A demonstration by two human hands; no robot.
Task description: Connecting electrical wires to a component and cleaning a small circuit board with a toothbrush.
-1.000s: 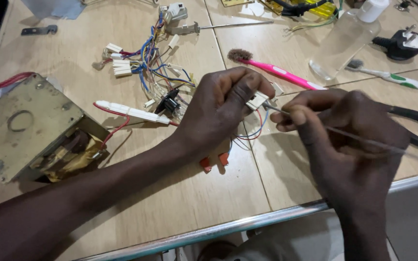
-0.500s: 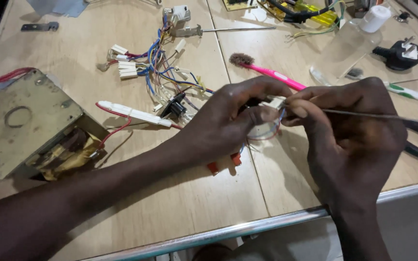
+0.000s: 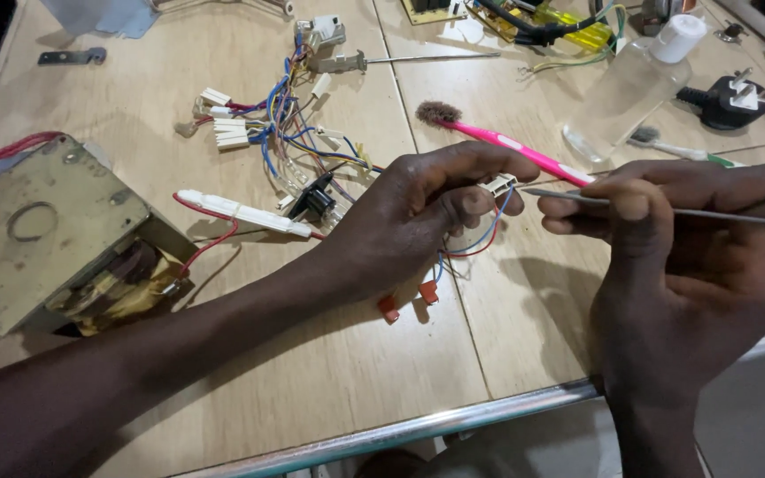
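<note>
Since half a second ago, the right hand (image 3: pixel 701 265) has drawn back a little to the right, so the tip of the thin grey metal probe (image 3: pixel 666 211) now sits just clear of the small white plastic connector (image 3: pixel 499 185) instead of against it.

Seen from the head camera, the left hand (image 3: pixel 409 217) holds that connector above the tan wooden table (image 3: pixel 329 372), its thumb and forefinger closed on the white block. Red and blue wires (image 3: pixel 480 239) loop down from the connector under the palm, ending in two small red terminals (image 3: pixel 409 299) near the table surface. The right hand's thumb and fingers are pinched together on the probe, which runs level, pointing left at the connector.

Behind the left hand lies a tangle of coloured wires with white plugs (image 3: pixel 285 133). A brass-coloured metal transformer (image 3: pixel 55 235) sits at the left. A pink toothbrush with dirty bristles (image 3: pixel 498 142), a clear plastic bottle with a white cap (image 3: pixel 630 84) and a black mains plug (image 3: pixel 728 97) lie farther back.
</note>
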